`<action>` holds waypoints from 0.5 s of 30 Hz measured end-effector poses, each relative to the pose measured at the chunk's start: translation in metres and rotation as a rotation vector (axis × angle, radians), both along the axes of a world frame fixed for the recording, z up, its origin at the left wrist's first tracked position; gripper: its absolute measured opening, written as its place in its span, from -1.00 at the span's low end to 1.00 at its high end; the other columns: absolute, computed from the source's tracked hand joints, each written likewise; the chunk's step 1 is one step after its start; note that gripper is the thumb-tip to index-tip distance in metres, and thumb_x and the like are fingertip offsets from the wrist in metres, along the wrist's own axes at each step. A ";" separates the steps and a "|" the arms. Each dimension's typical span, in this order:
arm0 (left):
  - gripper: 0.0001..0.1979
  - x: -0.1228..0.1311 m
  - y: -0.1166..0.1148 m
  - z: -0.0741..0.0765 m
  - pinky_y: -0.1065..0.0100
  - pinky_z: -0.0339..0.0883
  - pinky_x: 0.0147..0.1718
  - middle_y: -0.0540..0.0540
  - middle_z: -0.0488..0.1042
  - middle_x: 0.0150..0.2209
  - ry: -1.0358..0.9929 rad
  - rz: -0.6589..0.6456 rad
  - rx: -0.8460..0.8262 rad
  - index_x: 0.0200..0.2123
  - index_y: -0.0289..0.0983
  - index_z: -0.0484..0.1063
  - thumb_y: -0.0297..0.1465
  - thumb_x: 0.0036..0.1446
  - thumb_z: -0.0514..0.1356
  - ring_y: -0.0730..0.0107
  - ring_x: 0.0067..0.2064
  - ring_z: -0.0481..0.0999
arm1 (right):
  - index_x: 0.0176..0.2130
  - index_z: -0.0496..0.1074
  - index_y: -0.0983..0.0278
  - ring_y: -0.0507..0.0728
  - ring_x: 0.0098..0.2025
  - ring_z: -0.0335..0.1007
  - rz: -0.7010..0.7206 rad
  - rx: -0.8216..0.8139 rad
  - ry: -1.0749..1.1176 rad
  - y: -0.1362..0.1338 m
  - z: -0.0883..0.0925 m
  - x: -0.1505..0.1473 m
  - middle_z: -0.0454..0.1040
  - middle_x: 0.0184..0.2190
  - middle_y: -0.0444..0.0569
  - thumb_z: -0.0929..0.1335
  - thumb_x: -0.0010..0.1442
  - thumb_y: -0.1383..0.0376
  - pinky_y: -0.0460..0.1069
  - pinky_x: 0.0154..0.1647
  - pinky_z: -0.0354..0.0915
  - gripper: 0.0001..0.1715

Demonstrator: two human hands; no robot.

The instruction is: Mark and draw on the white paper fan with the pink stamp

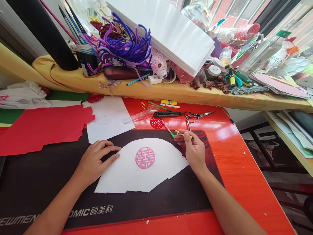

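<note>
A fan-shaped sheet of white paper [166,156] lies on a black desk mat, with a pink round openwork pattern [145,158] near its top middle. At the paper's left edge, my left hand [96,161] grips it with the thumb on top and the fingertips along the rim. Above the right edge, my right hand [194,148] is closed round a thin yellow-and-black pencil [188,135] with a tan string about it. Beyond lie a red round paper cutout [156,122] and a pink-and-green pen [168,128].
Scissors [199,115], a black utility knife [168,114], a clear ruler [139,117] and a yellow glue stick [168,102] lie behind the mat [73,205]. Red paper [49,127] and a white sheet [110,117] lie left. A cluttered ledge [85,83] runs along the back.
</note>
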State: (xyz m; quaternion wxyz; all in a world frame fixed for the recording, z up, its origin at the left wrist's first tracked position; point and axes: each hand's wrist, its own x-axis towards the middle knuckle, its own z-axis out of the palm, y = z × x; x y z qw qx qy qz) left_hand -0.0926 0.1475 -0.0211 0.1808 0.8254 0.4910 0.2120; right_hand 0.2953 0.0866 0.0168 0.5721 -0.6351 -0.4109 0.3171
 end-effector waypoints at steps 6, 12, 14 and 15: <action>-0.58 0.000 0.000 0.000 0.11 0.43 0.03 -0.08 0.62 -0.05 0.012 0.010 -0.008 -0.05 0.03 0.75 0.08 0.46 0.17 0.09 0.02 0.61 | -0.08 0.72 0.21 0.18 -0.35 0.70 -0.034 0.065 0.058 -0.017 0.017 -0.005 0.73 -0.38 0.00 0.45 0.44 -0.17 0.09 -0.25 0.64 -0.47; -0.58 -0.001 0.000 0.002 0.12 0.45 0.01 -0.09 0.64 -0.06 0.020 0.007 -0.019 -0.05 0.03 0.76 0.07 0.44 0.17 0.08 0.03 0.61 | -0.12 0.71 0.21 0.14 -0.41 0.65 -0.088 0.102 0.066 -0.035 0.020 -0.010 0.70 -0.43 -0.01 0.45 0.47 -0.14 0.03 -0.35 0.56 -0.50; -0.59 -0.001 0.000 0.002 0.12 0.45 0.01 -0.09 0.64 -0.05 0.022 0.008 -0.021 -0.05 0.02 0.76 0.07 0.43 0.18 0.08 0.03 0.61 | -0.12 0.71 0.22 0.16 -0.40 0.66 -0.082 0.102 0.062 -0.041 0.016 -0.013 0.69 -0.44 -0.01 0.45 0.47 -0.13 0.03 -0.37 0.55 -0.50; -0.59 0.000 0.000 0.003 0.12 0.45 0.01 -0.09 0.64 -0.05 0.021 0.010 -0.022 -0.05 0.02 0.76 0.06 0.43 0.18 0.08 0.03 0.61 | -0.13 0.71 0.23 0.16 -0.41 0.66 -0.082 0.102 0.061 -0.044 0.014 -0.015 0.69 -0.44 0.00 0.44 0.47 -0.13 0.03 -0.37 0.54 -0.50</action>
